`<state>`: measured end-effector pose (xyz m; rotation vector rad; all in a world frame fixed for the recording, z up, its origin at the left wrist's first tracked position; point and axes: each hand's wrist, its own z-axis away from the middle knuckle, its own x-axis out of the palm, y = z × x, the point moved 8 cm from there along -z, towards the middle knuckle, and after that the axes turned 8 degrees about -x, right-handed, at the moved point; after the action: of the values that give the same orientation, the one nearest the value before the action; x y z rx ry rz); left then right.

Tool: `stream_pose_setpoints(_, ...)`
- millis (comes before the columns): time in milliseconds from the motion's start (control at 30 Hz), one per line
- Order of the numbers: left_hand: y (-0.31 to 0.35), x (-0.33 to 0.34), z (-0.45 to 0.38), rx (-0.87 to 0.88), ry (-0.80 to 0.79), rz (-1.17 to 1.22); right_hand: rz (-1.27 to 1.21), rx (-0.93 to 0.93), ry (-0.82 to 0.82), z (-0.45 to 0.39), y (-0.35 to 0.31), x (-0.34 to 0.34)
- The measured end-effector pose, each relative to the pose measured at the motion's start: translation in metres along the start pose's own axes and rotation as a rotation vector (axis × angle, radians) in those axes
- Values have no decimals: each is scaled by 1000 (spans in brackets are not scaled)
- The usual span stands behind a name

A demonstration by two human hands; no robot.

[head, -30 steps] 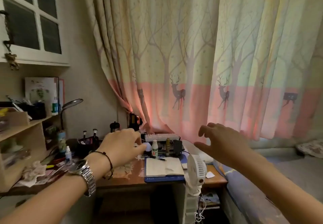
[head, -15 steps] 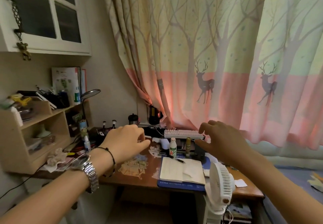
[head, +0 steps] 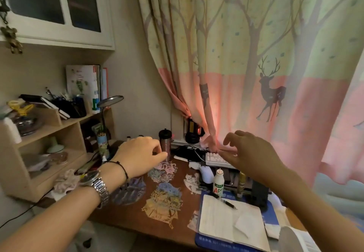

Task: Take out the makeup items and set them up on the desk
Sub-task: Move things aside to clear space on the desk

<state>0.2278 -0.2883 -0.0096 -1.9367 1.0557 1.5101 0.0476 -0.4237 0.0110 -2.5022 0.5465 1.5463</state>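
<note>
Brown wooden bench (head: 136, 215), cluttered; two bare hands hover above it, neither holding anything.

Left hand (head: 140, 156): over the back-left part of the bench, fingers (head: 160, 153) curled loosely downward, tips close together, pinching nothing that can be seen. Watch and black cord at the wrist.

Right hand (head: 250, 153): over the back-right part, above a white keyboard (head: 213, 158); fingers spread and slightly hooked, thumb apart, not touching anything.

Flask (head: 165, 143): dark metal, upright, long axis vertical, near the back edge, just right of the left fingertips; contact cannot be told. The left hand is the nearer one.

Makeup items: none can be identified with certainty. Likeliest stock is the dark pot of brushes (head: 68, 104) on the shelf unit (head: 49, 127) at the left edge, up and left of the left hand; by my judgement that hand would serve for the reach.

Other entries:
- Paper cut-outs (head: 164, 199), several, flat in the middle of the bench.
- White bottle (head: 218, 183), upright, right of centre.
- Open notebook (head: 230, 224) with pen (head: 226, 202), front-right corner.
- Lamp (head: 109, 102), by the shelf unit.
- Deer curtain (head: 256, 64), behind the bench.
</note>
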Motion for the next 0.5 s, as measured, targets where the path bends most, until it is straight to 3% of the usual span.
stream_pose_setpoints(500, -6, 77, -141, -95, -57, -28, -46, -151, -1, -132, 64, 112)
